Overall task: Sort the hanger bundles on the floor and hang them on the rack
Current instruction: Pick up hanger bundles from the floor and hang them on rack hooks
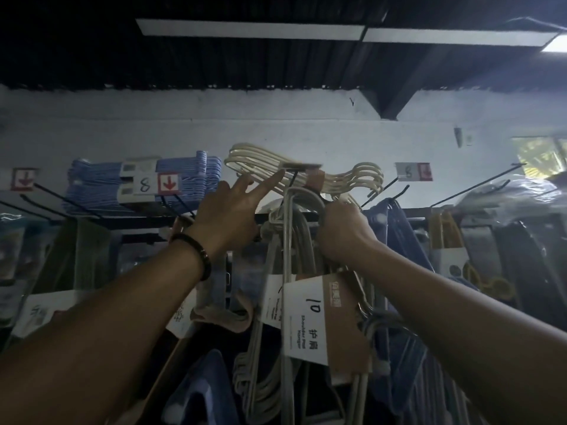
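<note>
The left hand [227, 216] is raised with its index and middle fingers straight and spread, the other fingers folded back. The index fingertip reaches the small tag holder at the front end of the centre peg [291, 179]; whether it touches the holder cannot be told. A dark beaded bracelet [196, 250] sits on that wrist.

The right hand [343, 231], just right of the centre peg and below it, has its fingers curled tight round the hook tops of the grey hanger bundle [287, 256]. The hooks are gathered directly under the centre peg, but it is unclear whether they are over it. The bundle hangs straight down from there, and its white and brown label card [306, 320], handwritten "10", faces the camera well below the peg.

A cream hanger bundle [254, 159] lies flat across the top of the centre peg, bound by a brown band. Left of the centre peg a blue hanger bundle [190, 185] lies across neighbouring pegs, with a white tag marked "8" [144, 184] and a red-arrow sign [168, 183] in front of it. Right of the centre peg another price tag [412, 171] stands on its own peg end, and dark blue hangers [395, 222] hang just beyond the right hand, with yellow hangers [445, 231] farther right. The rack's dark crossbar [138, 220] runs behind and below the centre peg, and more packaged hangers hang under it, too dim to make out. Above the centre peg are a pale wall [306, 124] and a dark ceiling with a strip light [251, 30].
</note>
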The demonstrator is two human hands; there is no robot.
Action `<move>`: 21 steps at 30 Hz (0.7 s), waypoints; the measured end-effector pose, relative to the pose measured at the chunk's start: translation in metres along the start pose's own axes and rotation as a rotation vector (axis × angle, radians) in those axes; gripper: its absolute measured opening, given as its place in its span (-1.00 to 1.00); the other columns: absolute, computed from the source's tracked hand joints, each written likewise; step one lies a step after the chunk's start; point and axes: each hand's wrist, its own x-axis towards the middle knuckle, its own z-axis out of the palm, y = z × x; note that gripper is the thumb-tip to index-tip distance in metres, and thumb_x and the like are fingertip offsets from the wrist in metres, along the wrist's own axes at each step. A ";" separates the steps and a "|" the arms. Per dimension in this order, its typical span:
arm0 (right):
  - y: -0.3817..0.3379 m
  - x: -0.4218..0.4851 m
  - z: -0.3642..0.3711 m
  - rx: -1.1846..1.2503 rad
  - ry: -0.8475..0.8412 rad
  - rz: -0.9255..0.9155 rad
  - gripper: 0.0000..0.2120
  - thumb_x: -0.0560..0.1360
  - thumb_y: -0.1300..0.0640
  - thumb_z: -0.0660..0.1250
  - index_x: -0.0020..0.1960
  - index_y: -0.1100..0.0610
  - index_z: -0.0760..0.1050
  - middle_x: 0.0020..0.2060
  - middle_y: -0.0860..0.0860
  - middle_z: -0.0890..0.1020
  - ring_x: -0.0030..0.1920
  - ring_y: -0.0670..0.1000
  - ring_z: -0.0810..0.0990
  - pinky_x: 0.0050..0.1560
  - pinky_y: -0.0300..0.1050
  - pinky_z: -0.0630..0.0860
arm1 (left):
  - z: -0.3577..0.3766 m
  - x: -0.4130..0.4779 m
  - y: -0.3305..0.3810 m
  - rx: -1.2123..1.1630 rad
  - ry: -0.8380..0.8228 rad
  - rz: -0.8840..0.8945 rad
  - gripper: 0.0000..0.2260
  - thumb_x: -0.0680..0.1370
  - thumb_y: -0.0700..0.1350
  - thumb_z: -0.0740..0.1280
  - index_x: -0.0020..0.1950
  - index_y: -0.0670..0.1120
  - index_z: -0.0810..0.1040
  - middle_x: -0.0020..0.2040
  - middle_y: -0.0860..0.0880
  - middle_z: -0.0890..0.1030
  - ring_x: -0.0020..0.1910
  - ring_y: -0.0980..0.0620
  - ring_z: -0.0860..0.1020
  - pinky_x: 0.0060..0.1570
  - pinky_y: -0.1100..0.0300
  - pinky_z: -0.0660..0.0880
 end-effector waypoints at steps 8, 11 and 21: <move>-0.004 0.018 0.007 0.089 0.086 0.008 -0.87 0.62 0.22 0.34 0.12 0.23 0.61 -0.31 -0.01 0.45 -0.36 -0.11 0.39 -0.39 -0.25 0.31 | -0.015 0.014 0.002 -0.054 -0.037 -0.024 -0.01 0.53 -0.27 0.37 0.63 0.41 -0.16 0.55 -0.10 0.38 0.34 -0.29 0.46 0.05 -0.17 0.57; -0.008 0.023 0.004 0.116 0.109 0.000 -0.89 0.60 0.27 0.32 0.08 0.24 0.60 -0.33 0.01 0.45 -0.30 0.00 0.52 -0.26 -0.12 0.50 | -0.017 0.016 0.002 -0.109 -0.038 -0.022 -0.08 0.56 -0.27 0.33 0.63 0.41 -0.09 0.50 -0.11 0.45 0.32 -0.28 0.48 0.07 -0.18 0.57; -0.013 0.044 0.020 0.174 0.085 0.065 -0.88 0.62 0.22 0.35 -0.03 0.08 0.42 -0.23 0.05 0.55 -0.38 -0.06 0.39 -0.43 -0.19 0.30 | -0.031 0.023 0.009 -0.202 -0.020 -0.060 -0.37 0.63 -0.13 0.26 0.63 0.28 0.16 0.42 -0.10 0.58 0.32 -0.23 0.54 0.11 -0.14 0.59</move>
